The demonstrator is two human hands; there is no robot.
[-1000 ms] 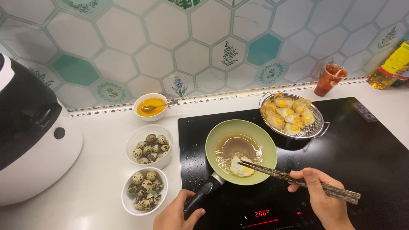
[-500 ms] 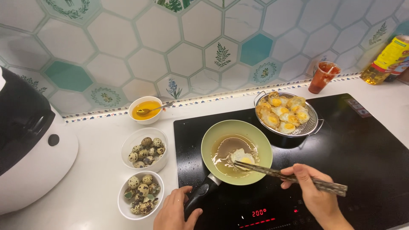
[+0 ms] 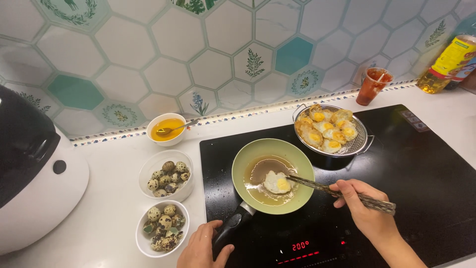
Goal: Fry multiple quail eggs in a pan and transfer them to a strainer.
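Here, left hand [image 3: 204,246]: closed round the pan handle [image 3: 233,227] at the cooktop's [image 3: 421,168] front edge.
Right hand [image 3: 364,211]: pinching chopsticks [image 3: 337,192], tips at the fried egg [image 3: 276,182].
Room: bare cooktop to the right.

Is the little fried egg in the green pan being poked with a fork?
No, the right hand holds chopsticks whose tips touch the small fried egg in the green pan.

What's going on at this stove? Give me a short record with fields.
Left hand: grips the black pan handle
Right hand: holds chopsticks, tips at the small fried egg
Pan: green, holds oil, on the black cooktop
Strainer: holds fried eggs
Two white bowls: speckled eggs, some shells
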